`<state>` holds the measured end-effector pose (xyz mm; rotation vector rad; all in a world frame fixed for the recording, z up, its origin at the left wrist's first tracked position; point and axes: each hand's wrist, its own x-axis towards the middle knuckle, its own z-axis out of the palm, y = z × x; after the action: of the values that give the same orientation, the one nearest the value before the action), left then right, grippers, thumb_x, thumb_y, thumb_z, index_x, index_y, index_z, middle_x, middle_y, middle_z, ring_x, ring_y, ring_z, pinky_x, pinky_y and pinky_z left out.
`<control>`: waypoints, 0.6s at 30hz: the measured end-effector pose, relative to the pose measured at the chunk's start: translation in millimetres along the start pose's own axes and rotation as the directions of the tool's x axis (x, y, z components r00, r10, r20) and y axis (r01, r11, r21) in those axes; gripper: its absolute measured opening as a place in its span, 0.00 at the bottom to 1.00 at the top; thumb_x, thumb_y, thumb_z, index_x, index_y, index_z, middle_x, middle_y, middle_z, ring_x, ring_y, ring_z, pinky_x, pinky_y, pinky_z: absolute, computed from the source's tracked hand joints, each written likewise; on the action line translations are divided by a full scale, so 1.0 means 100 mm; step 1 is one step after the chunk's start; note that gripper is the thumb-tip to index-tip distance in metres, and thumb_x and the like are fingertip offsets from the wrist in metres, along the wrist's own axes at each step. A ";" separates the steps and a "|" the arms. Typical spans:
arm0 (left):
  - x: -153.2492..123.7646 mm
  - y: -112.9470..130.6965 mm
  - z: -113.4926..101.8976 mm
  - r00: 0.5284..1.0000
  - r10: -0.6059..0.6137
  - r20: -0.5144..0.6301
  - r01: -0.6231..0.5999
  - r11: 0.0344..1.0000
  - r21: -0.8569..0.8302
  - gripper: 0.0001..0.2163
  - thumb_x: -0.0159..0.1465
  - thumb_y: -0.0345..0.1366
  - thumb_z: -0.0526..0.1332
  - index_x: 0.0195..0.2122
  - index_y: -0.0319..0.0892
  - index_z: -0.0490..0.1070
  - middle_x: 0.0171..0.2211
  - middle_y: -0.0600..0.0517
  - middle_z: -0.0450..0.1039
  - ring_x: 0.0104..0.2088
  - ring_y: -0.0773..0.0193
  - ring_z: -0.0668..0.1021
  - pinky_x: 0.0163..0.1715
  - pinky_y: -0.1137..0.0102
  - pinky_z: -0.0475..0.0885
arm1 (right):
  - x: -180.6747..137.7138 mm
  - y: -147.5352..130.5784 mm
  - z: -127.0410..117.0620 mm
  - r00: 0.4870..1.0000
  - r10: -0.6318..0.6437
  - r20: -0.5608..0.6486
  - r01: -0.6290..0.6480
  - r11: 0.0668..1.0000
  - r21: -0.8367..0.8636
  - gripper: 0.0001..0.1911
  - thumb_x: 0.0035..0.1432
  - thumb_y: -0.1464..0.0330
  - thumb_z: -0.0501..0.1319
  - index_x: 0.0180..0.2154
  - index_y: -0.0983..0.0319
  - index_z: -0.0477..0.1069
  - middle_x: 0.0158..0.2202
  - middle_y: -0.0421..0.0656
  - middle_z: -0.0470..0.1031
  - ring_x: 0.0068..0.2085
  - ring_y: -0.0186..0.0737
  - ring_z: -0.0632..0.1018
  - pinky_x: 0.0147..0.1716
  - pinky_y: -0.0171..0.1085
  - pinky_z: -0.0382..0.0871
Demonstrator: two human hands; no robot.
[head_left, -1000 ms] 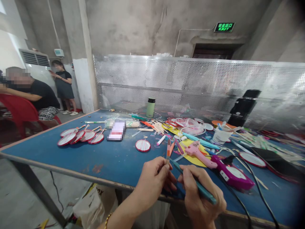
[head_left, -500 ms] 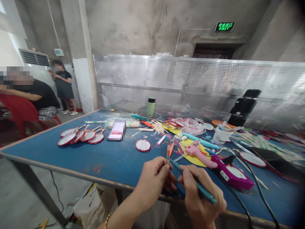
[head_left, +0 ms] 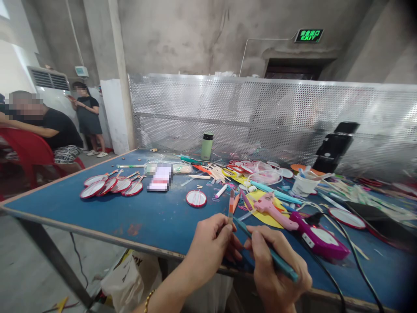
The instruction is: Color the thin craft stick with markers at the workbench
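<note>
My left hand [head_left: 210, 239] pinches the lower end of a flat wooden craft stick [head_left: 231, 203], held upright with orange and brown bands on its upper part. In my right hand [head_left: 275, 252] is a teal marker pen [head_left: 286, 267], gripped like a writing tool, its front end close beside the stick; whether the tip touches cannot be made out. Beyond my hands lies a round white disc with a red rim [head_left: 196, 198]. A white marker with a pink end [head_left: 220, 191] rests right of that disc.
Several red-rimmed discs with sticks [head_left: 93, 189] lie at the left, near a phone [head_left: 159, 178]. A pink glue gun [head_left: 275, 213], purple power strip [head_left: 321, 239] with cables, white cup [head_left: 302, 187] and loose craft pieces crowd the right. A green bottle [head_left: 206, 148] stands behind.
</note>
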<state>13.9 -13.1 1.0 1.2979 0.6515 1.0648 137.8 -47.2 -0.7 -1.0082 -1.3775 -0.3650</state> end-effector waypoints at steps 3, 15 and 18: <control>0.00 0.01 0.00 1.000 0.002 0.000 -0.002 1.000 0.001 0.09 0.65 0.43 0.57 0.34 0.42 0.66 0.23 0.53 0.76 0.20 0.65 0.78 0.21 0.74 0.70 | 0.00 -0.01 0.00 1.000 0.016 0.016 -0.016 1.000 0.003 0.09 0.64 0.68 0.59 0.31 0.60 0.74 0.24 0.37 0.76 0.22 0.31 0.75 0.26 0.31 0.69; 0.00 0.00 -0.01 1.000 0.011 0.012 -0.011 1.000 0.000 0.09 0.65 0.43 0.57 0.34 0.42 0.66 0.23 0.53 0.76 0.19 0.66 0.77 0.21 0.74 0.71 | 0.00 -0.01 -0.01 1.000 -0.011 0.023 0.011 1.000 -0.004 0.09 0.64 0.69 0.59 0.31 0.59 0.73 0.24 0.36 0.75 0.22 0.30 0.75 0.26 0.30 0.68; -0.01 0.00 -0.01 1.000 0.009 0.008 -0.009 1.000 0.001 0.09 0.65 0.42 0.57 0.34 0.42 0.66 0.23 0.53 0.76 0.19 0.66 0.77 0.21 0.74 0.70 | 0.01 0.02 -0.01 0.997 -0.054 0.046 0.055 0.998 -0.008 0.08 0.64 0.69 0.59 0.32 0.59 0.74 0.24 0.35 0.76 0.22 0.29 0.75 0.25 0.29 0.68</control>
<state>13.2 -13.4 0.6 1.3065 0.6411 1.0668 140.3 -46.9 -0.1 -0.9939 -1.4481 -0.3912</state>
